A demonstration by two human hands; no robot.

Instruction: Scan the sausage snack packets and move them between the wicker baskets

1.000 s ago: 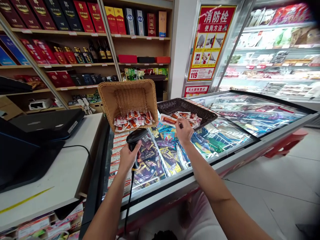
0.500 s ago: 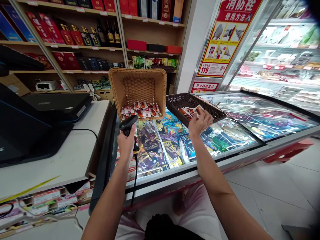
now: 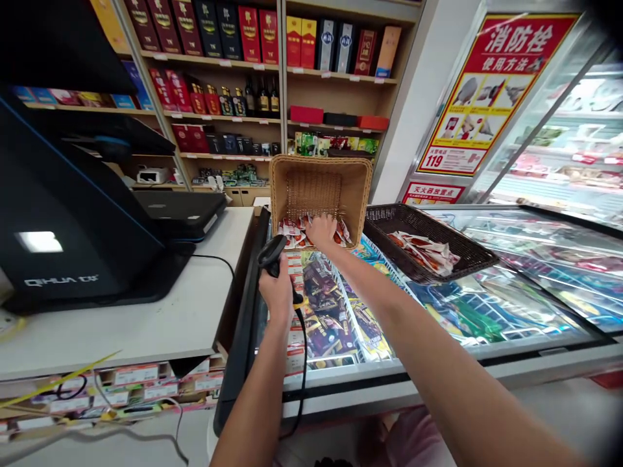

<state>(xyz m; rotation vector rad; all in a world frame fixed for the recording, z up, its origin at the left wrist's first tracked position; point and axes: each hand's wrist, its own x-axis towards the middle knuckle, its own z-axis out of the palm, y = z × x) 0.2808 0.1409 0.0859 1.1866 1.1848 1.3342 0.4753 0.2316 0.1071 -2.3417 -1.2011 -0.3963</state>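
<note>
My left hand (image 3: pixel 277 292) is wrapped round a black barcode scanner (image 3: pixel 270 254), whose cable hangs down past my wrist. A tan wicker basket (image 3: pixel 315 185) stands tilted, its opening towards me, with several red-and-white snack packets (image 3: pixel 292 235) along its bottom. Inside it, my right hand (image 3: pixel 321 229) reaches down among the packets with its fingers curled. The fingertips are hidden, so I cannot make out what they grip. To the right, a dark brown woven basket (image 3: pixel 474 259) holds a small pile of similar packets (image 3: pixel 428 253).
Both baskets rest on the glass top of a chest freezer (image 3: pixel 516 344) filled with bagged goods. At left, a counter (image 3: pixel 195 318) carries a black checkout terminal (image 3: pixel 73 246). Shelves of boxes and bottles (image 3: pixel 214 100) stand behind; a fire-hydrant poster (image 3: pixel 491 97) is on the right.
My right hand has moved left from the packets in the dark basket into the tan basket. My view has swung left. The scanner stays in my left hand.
</note>
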